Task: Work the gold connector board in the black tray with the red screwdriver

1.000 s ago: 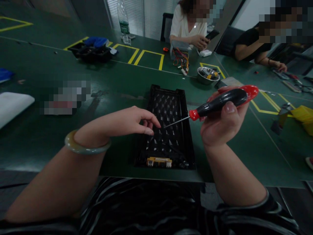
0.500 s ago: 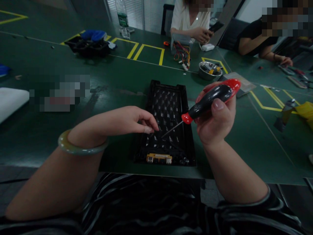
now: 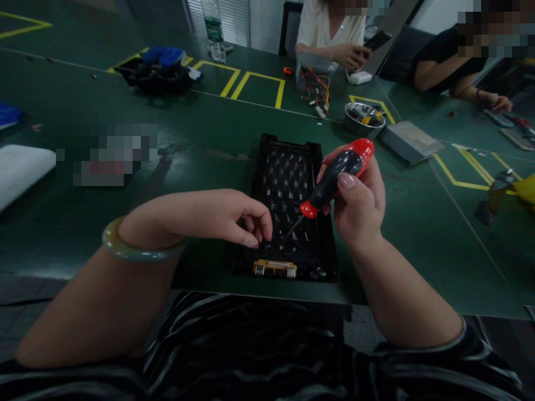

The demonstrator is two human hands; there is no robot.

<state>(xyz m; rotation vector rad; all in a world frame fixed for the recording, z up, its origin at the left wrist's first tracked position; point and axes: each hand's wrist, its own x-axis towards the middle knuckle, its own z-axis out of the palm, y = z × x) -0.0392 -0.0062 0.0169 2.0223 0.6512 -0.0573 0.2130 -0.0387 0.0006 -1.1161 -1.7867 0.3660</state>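
Observation:
A black panel-like casing [image 3: 267, 181] with a textured inner face lies on the green table in front of me. Along its near end runs a yellowish circuit board [image 3: 276, 264] with metal ports. My right hand [image 3: 359, 209] grips a red and black screwdriver [image 3: 334, 177], its thin shaft slanting down to the left over the lower part of the casing. Whether the tip touches the casing I cannot tell. My left hand [image 3: 234, 217], a bangle on its wrist, hovers over the casing's left side with fingers curled and thumb apart; nothing shows between them.
A metal bowl [image 3: 364, 118] of tools and a flat grey metal box [image 3: 412, 142] stand at the right. Farther back are a metal box with coloured cables [image 3: 320, 83], a black tray [image 3: 154, 78] and a bottle [image 3: 214, 30]. Two people sit across the table.
The screwdriver and my right hand have moved left and lower, the handle standing more upright. My left hand has come slightly down towards me, its thumb and finger tips farther apart.

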